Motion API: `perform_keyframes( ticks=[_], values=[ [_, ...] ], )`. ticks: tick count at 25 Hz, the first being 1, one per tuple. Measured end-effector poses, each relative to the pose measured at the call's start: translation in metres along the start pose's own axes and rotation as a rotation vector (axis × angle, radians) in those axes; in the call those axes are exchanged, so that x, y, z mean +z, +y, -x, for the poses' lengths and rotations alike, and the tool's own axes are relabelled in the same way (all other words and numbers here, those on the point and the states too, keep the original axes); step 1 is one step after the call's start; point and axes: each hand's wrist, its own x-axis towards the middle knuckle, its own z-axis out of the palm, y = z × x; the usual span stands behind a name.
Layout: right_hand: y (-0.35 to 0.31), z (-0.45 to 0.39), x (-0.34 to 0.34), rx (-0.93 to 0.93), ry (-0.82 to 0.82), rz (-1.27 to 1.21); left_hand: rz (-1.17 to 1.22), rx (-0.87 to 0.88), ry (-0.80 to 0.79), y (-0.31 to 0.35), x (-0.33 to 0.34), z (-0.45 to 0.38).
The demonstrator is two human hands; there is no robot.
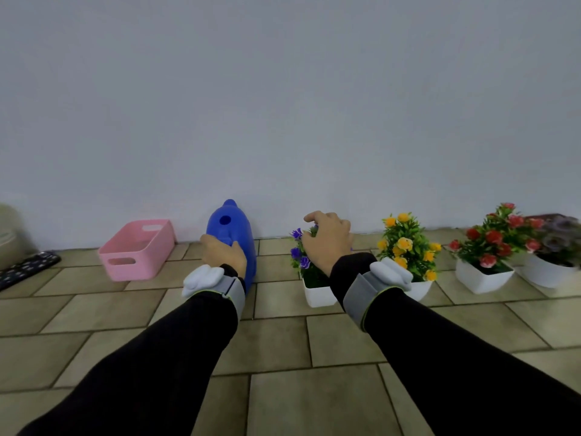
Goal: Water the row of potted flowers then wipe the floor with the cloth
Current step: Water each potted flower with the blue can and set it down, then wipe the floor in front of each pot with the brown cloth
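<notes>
A blue watering can (234, 229) stands on the tiled floor against the wall. My left hand (224, 254) is closed around its handle. To its right runs a row of white pots: purple flowers (300, 256), orange flowers (407, 247), red flowers (493, 243) and a greyish-purple plant (559, 239) at the far right. My right hand (328, 242) hovers over the purple flowers with fingers spread and curled, covering part of them and holding nothing. No cloth is in view.
A pink plastic basket (138, 251) sits on the floor left of the can. A dark patterned object (26, 267) and a beige rounded thing (9, 237) lie at the far left. The grey wall (283, 105) runs behind everything.
</notes>
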Motion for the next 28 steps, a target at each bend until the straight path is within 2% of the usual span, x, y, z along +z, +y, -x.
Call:
perform_keyframes(
  ticks=[5,13,16,18,20,22,25,28],
  values=[
    [0.0,-0.001,0.002,-0.035,-0.007,-0.002,-0.005,-0.016,-0.03,0.005,0.005,-0.01],
    [0.007,-0.004,0.001,-0.061,0.006,-0.079,-0.214,0.057,-0.128,0.005,0.002,-0.026],
    [0.009,-0.004,0.0,-0.078,0.008,-0.073,-0.276,-0.013,-0.172,0.012,0.006,-0.028],
    [0.009,-0.004,-0.004,-0.084,0.008,-0.062,-0.339,-0.032,-0.147,0.02,0.011,-0.024],
    [0.008,-0.003,-0.01,-0.083,0.014,-0.057,-0.456,0.096,-0.102,0.034,0.013,-0.014],
    [0.01,-0.001,-0.025,-0.078,0.026,-0.072,-0.521,0.318,-0.104,0.065,0.01,0.011],
    [0.018,-0.003,-0.054,-0.049,0.075,-0.132,-0.38,0.618,-0.172,0.124,0.011,0.053],
    [0.037,-0.008,-0.099,-0.06,0.131,-0.311,-0.212,0.797,-0.282,0.168,0.022,0.098]
  ],
)
